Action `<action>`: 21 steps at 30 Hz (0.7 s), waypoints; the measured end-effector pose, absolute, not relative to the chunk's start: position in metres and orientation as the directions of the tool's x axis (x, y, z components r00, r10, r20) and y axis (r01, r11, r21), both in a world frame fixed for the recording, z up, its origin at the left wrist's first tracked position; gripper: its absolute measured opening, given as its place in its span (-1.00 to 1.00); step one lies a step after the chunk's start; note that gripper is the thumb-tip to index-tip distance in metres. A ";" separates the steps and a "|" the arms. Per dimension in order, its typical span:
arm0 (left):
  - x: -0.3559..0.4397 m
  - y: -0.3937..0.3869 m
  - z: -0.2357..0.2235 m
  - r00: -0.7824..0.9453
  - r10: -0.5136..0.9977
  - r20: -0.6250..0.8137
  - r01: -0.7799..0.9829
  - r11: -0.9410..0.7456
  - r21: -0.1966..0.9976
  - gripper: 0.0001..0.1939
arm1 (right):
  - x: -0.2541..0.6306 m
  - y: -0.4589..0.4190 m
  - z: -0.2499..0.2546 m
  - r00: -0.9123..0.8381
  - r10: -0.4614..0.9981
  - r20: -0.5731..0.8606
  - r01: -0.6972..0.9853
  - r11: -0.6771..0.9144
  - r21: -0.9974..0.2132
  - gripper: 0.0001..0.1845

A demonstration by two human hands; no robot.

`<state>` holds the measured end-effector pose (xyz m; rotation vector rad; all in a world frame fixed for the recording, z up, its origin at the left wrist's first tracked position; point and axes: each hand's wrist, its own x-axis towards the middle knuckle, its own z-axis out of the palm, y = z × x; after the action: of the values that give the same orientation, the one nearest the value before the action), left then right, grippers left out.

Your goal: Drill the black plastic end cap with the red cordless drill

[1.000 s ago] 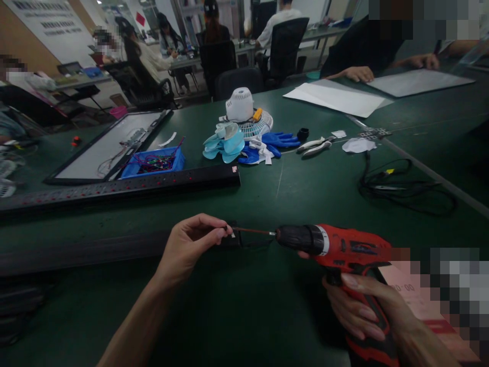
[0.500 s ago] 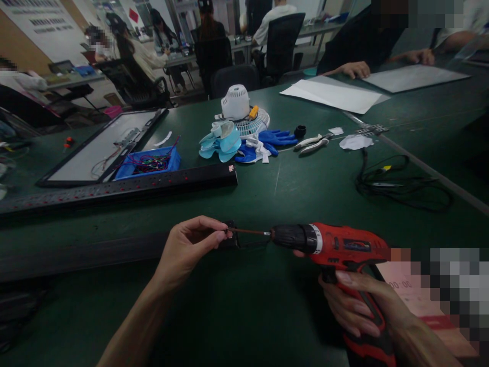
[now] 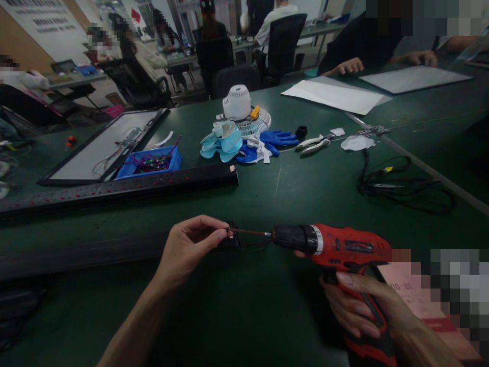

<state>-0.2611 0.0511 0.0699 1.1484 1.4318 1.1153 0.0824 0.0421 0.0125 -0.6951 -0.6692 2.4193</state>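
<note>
My right hand (image 3: 355, 300) is wrapped round the grip of a red and black cordless drill (image 3: 347, 244), which points left. From its black chuck a long thin screwdriver bit (image 3: 250, 232) reaches to the fingertips of my left hand (image 3: 194, 239). Thumb and forefinger there are pinched on a small dark screw (image 3: 228, 230) at the bit's tip, mostly hidden by the fingers. Behind that hand lies a long black power strip (image 3: 95, 252), its right end close to the bit.
A second power strip (image 3: 171, 179) lies farther back, by a blue bin of wires (image 3: 151, 162). Fan parts (image 3: 237, 104), blue gloves (image 3: 278, 137), pliers (image 3: 315, 144) and a black cable (image 3: 405, 188) lie beyond. A co-worker's hand (image 3: 349, 66) is near white sheets (image 3: 332, 94).
My hands, the drill and the screw hold nearly the same place. The view has shifted very slightly, and the co-worker's hand at the back has lifted a little off the sheets.
</note>
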 end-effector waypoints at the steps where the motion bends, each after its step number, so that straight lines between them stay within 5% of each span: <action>1: -0.261 0.051 0.070 -0.106 0.986 -0.129 0.125 0.141 0.982 -0.79 | 0.082 0.042 0.012 -0.727 0.605 -0.324 -0.359 -0.737 -0.572 -0.64; 21: -0.258 0.052 0.078 -0.087 0.993 -0.082 0.233 0.100 0.967 -0.83 | 0.083 0.042 0.014 -0.699 0.628 -0.342 -0.372 -0.728 -0.576 -0.65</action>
<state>-0.2576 0.0518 0.0779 1.2744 1.4841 1.0736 0.0826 0.0420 0.0141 -0.7165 -0.6404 2.3859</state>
